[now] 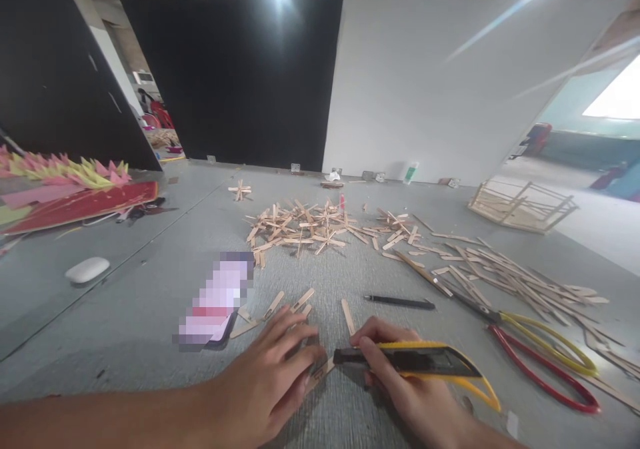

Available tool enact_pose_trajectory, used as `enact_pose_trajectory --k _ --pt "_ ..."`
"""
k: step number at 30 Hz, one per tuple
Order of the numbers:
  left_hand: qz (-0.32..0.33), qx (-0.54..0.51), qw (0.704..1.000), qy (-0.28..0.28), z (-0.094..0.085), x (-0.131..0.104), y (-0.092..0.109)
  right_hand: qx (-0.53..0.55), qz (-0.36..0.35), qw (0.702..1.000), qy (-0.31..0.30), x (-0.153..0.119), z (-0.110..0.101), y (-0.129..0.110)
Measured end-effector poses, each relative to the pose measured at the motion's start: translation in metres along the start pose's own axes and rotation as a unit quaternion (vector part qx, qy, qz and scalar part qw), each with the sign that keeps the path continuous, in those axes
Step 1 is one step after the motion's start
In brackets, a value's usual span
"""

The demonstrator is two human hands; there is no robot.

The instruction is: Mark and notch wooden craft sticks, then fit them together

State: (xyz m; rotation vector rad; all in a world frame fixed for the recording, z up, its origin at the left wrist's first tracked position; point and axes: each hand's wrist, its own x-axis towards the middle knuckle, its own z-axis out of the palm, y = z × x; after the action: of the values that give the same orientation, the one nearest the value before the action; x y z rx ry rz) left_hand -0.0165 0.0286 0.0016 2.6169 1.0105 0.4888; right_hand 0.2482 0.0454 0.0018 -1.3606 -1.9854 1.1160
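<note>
My right hand (400, 369) is wrapped round a yellow and black utility knife (430, 361), whose tip points left. Under the curled fingers of my left hand (280, 376), a small wooden craft stick (320, 373) is pinned to the table; its exposed end meets the knife's tip. The blade itself is too small to make out. Just beyond my left fingers lie several cut stick pieces (273, 304), some with dark marks. One more stick piece (347, 316) rests in front of my right hand. A black pen (400, 301) lies farther out.
A phone (215, 302) with a blurred screen lies left of my hands. Stick pieces (305, 226) are heaped ahead. On the right are scissors (545, 362) with yellow and red handles, loose long sticks (520, 279) and a stick frame (523, 206). A white mouse-like object (87, 270) sits left.
</note>
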Motion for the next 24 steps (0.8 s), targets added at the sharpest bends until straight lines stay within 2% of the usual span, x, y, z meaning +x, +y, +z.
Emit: enact_pose_trajectory --k 6,10,15,18,20,22,24 --pt "-0.003 0.012 1.000 -0.014 0.002 -0.002 -0.001 -0.007 -0.006 1.000 -0.013 0.002 -0.002 -0.002" --pt "0.004 0.009 1.000 0.001 0.001 0.000 0.000 0.004 -0.004 1.000 -0.010 0.002 -0.001 0.000" --pt "0.026 -0.027 0.994 0.104 -0.007 -0.002 -0.005 -0.003 0.005 1.000 -0.014 0.002 -0.001 0.001" --pt "-0.007 -0.099 0.981 0.166 -0.014 -0.006 -0.004 -0.002 0.001 1.000 -0.014 0.003 -0.001 0.000" --pt "-0.026 -0.107 0.977 0.183 -0.018 -0.007 0.001 -0.002 -0.003 1.000 -0.013 0.003 -0.001 -0.001" --pt "-0.023 -0.079 0.983 0.164 -0.022 -0.007 0.007 -0.007 -0.005 1.000 -0.013 0.002 -0.002 -0.002" --pt "0.013 -0.048 0.991 0.121 -0.026 -0.006 0.012 -0.009 -0.008 1.000 -0.013 0.002 -0.002 -0.002"
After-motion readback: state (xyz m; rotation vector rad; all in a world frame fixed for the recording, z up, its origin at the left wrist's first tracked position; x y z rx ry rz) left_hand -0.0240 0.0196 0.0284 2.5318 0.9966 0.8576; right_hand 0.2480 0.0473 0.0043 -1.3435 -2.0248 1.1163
